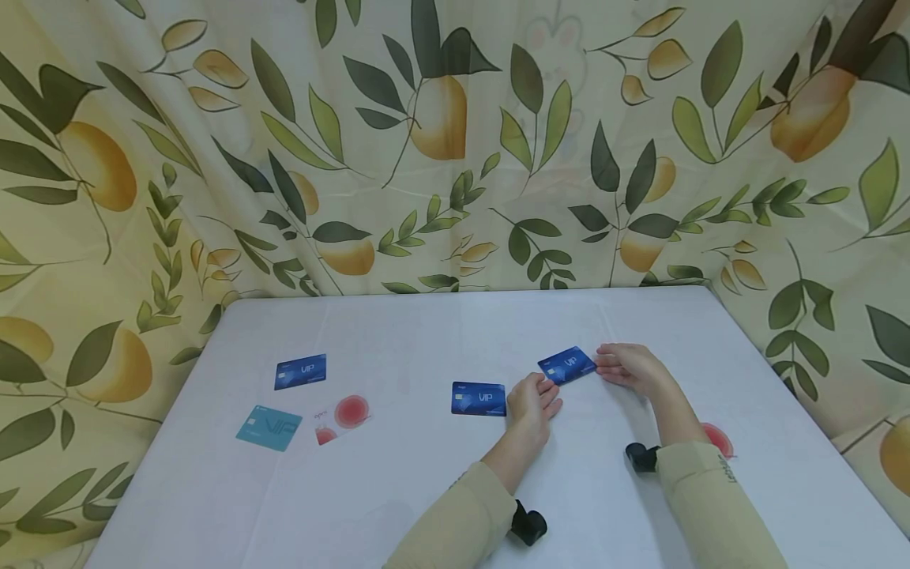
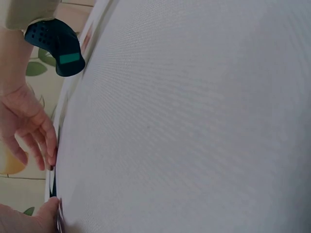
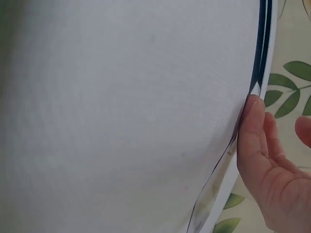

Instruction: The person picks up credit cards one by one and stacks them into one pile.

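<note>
A dark blue VIP card (image 1: 567, 363) lies slightly turned on the white table between my two hands. My left hand (image 1: 532, 407) is at its lower left corner, fingers loosely bent, palm side facing right. Fingertips of my right hand (image 1: 631, 368) reach the card's right edge. Seen from the right wrist, the right hand (image 3: 265, 160) rests its fingers along the table, with the thumb held apart from them. Just left of the left hand lies a second blue VIP card (image 1: 478, 399). Only a small part of the left hand (image 2: 31, 218) shows in the left wrist view.
On the table's left side lie a third blue VIP card (image 1: 301, 371), a teal VIP card (image 1: 268, 428) and a pale card with red circles (image 1: 351, 412). A red round shape (image 1: 718, 439) shows from behind the right sleeve. A leaf-and-fruit curtain (image 1: 455, 197) hangs behind the table.
</note>
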`<action>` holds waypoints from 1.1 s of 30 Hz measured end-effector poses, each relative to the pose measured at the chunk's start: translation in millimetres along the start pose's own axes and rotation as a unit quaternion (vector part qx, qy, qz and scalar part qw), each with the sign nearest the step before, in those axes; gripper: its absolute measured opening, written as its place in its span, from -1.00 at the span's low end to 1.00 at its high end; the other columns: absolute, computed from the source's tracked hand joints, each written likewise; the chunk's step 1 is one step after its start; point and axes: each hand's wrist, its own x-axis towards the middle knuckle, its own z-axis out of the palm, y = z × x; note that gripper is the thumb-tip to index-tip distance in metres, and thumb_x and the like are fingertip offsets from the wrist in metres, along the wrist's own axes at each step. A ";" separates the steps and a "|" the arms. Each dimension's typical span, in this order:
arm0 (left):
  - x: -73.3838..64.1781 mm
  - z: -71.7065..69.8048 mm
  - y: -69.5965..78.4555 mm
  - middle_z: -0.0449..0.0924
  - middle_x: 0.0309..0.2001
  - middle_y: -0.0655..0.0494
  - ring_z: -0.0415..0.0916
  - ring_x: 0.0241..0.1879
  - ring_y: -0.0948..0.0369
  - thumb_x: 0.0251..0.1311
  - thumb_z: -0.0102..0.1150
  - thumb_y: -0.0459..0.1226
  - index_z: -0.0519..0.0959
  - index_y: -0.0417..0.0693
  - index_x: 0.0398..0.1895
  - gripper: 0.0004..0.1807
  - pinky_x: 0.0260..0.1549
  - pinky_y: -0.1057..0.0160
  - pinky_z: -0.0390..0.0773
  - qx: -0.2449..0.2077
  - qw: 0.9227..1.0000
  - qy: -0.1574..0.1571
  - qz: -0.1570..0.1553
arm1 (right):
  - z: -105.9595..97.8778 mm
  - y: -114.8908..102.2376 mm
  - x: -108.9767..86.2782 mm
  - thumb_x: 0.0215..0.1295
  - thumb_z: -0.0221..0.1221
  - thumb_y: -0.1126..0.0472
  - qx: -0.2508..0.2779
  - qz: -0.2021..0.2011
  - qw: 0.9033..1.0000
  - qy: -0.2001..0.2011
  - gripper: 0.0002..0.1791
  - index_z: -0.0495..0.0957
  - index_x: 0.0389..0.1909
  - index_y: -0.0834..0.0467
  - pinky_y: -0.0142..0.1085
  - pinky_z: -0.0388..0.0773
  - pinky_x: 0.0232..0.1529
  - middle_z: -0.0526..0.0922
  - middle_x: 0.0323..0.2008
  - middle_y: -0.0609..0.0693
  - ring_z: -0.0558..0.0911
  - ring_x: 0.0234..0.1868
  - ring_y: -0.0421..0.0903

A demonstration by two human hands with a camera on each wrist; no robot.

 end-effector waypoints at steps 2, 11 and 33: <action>-0.4 0.4 0.3 0.60 -0.24 -0.16 0.58 -0.13 0.01 0.16 0.00 -0.33 0.47 -0.36 -0.04 -0.67 -0.14 0.01 0.57 -0.001 1.000 0.002 0.001 | -0.7 0.4 -0.6 0.41 -0.16 0.15 0.011 0.002 1.000 0.000 -0.42 0.04 0.27 0.48 -0.40 0.60 -0.19 0.60 -0.41 -0.08 0.62 -0.39 -0.25; -3.2 0.4 1.3 0.59 -0.21 -0.19 0.57 -0.11 -0.02 0.18 -0.03 -0.33 0.46 -0.37 -0.02 -0.66 -0.17 -0.01 0.58 0.010 1.000 0.000 0.011 | -2.7 2.8 -1.0 0.40 -0.15 0.18 0.043 0.012 0.999 -0.001 -0.44 0.05 0.27 0.47 -0.39 0.61 -0.20 0.61 -0.46 -0.08 0.64 -0.40 -0.23; 0.6 -1.7 17.0 0.52 -0.11 -0.36 0.53 -0.05 -0.09 0.19 -0.10 -0.26 0.39 -0.45 0.01 -0.57 -0.10 -0.07 0.53 0.036 0.998 -0.033 -0.042 | -3.6 5.7 2.9 0.39 -0.15 0.16 0.052 0.034 0.997 -0.043 -0.48 0.21 0.18 0.50 -0.45 0.60 -0.27 0.64 -0.44 -0.07 0.64 -0.40 -0.23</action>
